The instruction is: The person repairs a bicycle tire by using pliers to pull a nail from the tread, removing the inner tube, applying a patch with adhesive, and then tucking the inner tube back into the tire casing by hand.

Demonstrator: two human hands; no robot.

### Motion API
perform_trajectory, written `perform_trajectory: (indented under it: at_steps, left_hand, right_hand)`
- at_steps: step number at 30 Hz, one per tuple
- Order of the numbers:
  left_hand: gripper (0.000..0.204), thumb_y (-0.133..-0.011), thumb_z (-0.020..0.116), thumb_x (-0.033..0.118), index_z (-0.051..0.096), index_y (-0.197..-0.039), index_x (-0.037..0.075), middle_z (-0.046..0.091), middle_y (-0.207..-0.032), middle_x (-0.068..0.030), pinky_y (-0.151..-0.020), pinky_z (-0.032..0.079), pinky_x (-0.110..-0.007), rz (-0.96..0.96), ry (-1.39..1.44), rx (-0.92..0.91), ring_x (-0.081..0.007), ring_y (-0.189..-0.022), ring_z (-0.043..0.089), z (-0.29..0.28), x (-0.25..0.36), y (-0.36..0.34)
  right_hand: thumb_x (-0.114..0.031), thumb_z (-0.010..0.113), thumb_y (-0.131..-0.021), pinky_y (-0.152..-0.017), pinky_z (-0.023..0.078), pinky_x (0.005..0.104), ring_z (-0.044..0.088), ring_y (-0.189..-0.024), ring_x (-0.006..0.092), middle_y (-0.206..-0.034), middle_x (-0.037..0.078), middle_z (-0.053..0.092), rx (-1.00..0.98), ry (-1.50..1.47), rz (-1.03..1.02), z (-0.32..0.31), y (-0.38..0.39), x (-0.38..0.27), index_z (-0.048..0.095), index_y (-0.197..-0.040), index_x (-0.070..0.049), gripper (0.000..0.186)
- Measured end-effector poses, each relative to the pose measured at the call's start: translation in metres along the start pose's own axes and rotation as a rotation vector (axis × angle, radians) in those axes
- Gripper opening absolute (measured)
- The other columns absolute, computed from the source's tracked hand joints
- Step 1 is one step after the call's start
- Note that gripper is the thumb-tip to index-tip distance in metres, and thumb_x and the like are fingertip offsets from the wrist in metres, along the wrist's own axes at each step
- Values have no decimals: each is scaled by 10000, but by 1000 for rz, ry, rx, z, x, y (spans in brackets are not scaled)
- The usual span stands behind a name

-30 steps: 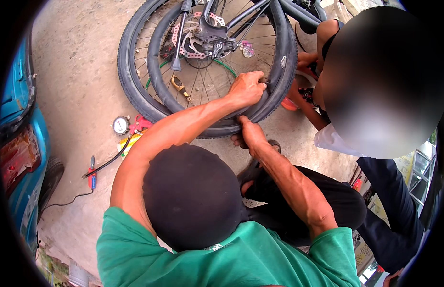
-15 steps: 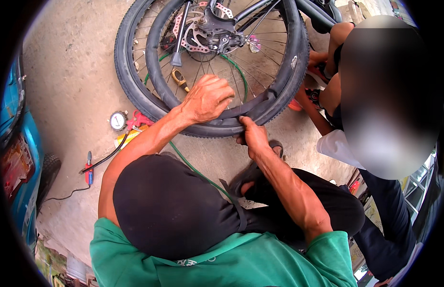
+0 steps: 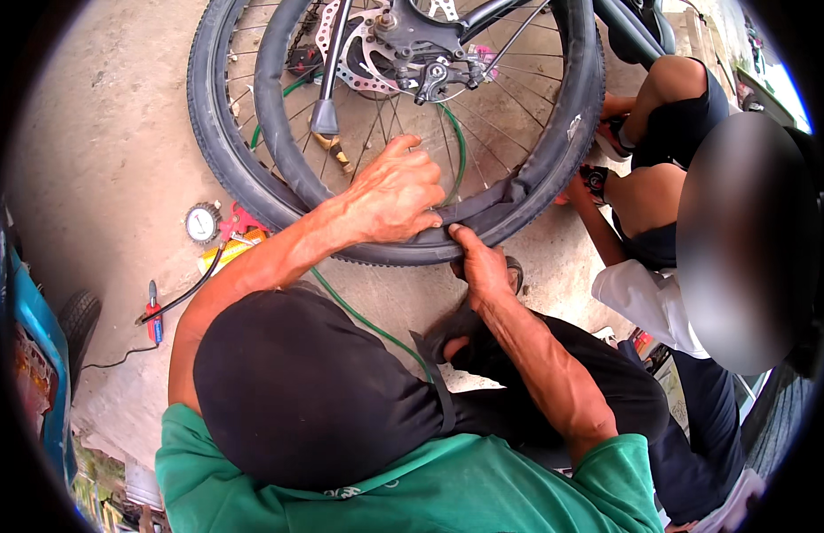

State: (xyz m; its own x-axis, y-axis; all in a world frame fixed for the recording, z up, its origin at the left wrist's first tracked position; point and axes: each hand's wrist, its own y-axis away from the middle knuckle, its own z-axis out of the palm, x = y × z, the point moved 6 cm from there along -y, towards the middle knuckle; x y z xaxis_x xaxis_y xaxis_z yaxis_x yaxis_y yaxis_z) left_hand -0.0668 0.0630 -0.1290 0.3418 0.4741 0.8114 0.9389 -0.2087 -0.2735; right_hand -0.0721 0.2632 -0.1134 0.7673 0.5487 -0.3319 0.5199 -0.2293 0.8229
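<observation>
A bicycle wheel with a black knobby tyre [image 3: 214, 133] lies in front of me, attached to a dark frame. A black inner tube [image 3: 271, 98] loops over the rim, partly outside the tyre. My left hand [image 3: 396, 194] bends over the lower part of the wheel, fingers curled, with its lower fingertips against the tube. Just right of it, my right hand [image 3: 483, 265] grips the tyre's near edge, thumb on top and fingers underneath, out of sight. Spokes, a brake disc [image 3: 334, 35] and a kickstand [image 3: 326, 114] show above my hands.
A yellow-handled tool [image 3: 334, 153] lies behind the spokes. On the floor at left are a round pressure gauge [image 3: 201, 222], a red inflator handle [image 3: 240, 222] and a red-blue tool [image 3: 154, 322]. A green hose [image 3: 363, 315] runs beneath. Another person [image 3: 656, 200] crouches at right.
My left hand has come down and slightly right, its fingertips now against the tube near my right thumb. My right hand keeps its grip on the tyre. The view has shifted closer to the wheel.
</observation>
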Motion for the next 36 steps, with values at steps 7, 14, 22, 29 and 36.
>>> perform_trajectory:
  at_steps: [7,14,22,29,36]
  left_hand:
    - [290,-675,878,231,688,-844,90,563,-847,-51,-1088,390,-542,-5,53,8,-267,-935,600,-2,-1,-1]
    - [292,-668,879,230,697,-848,91,562,-848,-49,-1093,379,-535,-27,52,-7,-260,-931,599,-2,-1,-2]
    - [287,-674,875,234,700,-851,92,559,-847,-45,-1098,372,-531,-35,58,-13,-256,-930,596,-1,-2,-1]
    - [278,-678,871,225,696,-850,96,553,-849,-39,-1098,367,-525,-21,63,-6,-248,-932,592,0,-2,-2]
    - [287,-685,869,234,692,-863,93,552,-849,-44,-1080,380,-501,-25,39,-30,-253,-936,589,1,-2,-3]
  right_hand:
    - [-251,754,-863,-508,409,294,546,-613,121,-767,2,631,80,-76,-64,5,3,1,685,-922,-43,227]
    - [-251,734,-887,-508,456,286,612,-688,128,-841,15,675,42,-123,-45,10,1,6,700,-953,-25,238]
    - [-213,700,-930,-522,483,291,632,-711,131,-883,28,691,-27,-215,-42,11,-4,15,695,-1012,-12,217]
    - [-167,670,-916,-583,522,308,646,-753,149,-934,45,690,-227,-370,-119,12,-12,21,656,-1100,-10,243]
    - [-136,650,-921,-607,491,311,593,-719,139,-865,26,635,-225,-369,-133,18,-12,15,643,-1053,-13,181]
